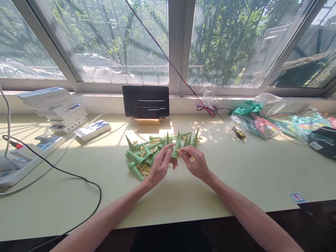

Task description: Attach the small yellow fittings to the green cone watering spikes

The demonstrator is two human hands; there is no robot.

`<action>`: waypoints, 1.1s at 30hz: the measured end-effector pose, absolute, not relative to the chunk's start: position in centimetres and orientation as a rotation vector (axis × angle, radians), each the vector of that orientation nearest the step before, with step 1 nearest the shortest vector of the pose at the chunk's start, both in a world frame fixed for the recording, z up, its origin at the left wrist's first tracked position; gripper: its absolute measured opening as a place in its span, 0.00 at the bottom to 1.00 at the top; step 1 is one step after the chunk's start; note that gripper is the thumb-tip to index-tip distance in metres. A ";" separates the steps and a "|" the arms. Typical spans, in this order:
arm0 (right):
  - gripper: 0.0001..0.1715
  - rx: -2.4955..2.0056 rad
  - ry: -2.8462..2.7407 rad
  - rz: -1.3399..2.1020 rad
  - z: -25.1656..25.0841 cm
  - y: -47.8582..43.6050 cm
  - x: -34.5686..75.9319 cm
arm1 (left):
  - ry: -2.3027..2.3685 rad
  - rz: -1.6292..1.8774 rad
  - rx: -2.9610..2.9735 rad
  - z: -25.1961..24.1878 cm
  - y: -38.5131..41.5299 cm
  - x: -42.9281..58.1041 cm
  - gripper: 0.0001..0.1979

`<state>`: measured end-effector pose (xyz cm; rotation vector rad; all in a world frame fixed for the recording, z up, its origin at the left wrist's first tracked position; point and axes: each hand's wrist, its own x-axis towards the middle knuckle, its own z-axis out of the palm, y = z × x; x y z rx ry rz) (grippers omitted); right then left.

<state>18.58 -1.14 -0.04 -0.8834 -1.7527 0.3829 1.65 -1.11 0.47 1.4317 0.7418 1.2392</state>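
Note:
My left hand [163,161] is closed around a green plastic spike [176,151], its pointed end up and its wider end down. Thumb and fingers of my right hand [194,161] pinch a small yellow peg-like piece [177,150] against the side of that spike. To the left lies a pile of similar green spikes [136,158], with small yellow pieces [144,168] scattered among them. Behind my hands several green spikes [195,138] stand point up. The undersides of my fingers are hidden.
A tablet [146,99] leans on a stand by the window. White boxes [93,130] and a power strip [34,161] with cables are on the left. A screwdriver [238,133] and bagged cables [265,126] lie at right. The table's front edge [183,221] runs below my forearms.

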 end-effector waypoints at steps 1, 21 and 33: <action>0.09 -0.885 -1.753 0.386 -0.1 -1.2 18.6 | 0.745 1.230 1.445 0.5 -1.1 1.6 0.19; 0.06 -0.889 -1.695 0.301 0.2 -1.4 18.3 | 0.779 1.163 1.468 1.0 -1.2 1.3 0.18; 0.07 -0.874 -1.736 0.324 0.2 -1.5 18.1 | 0.687 1.200 1.358 0.9 -1.1 1.4 0.18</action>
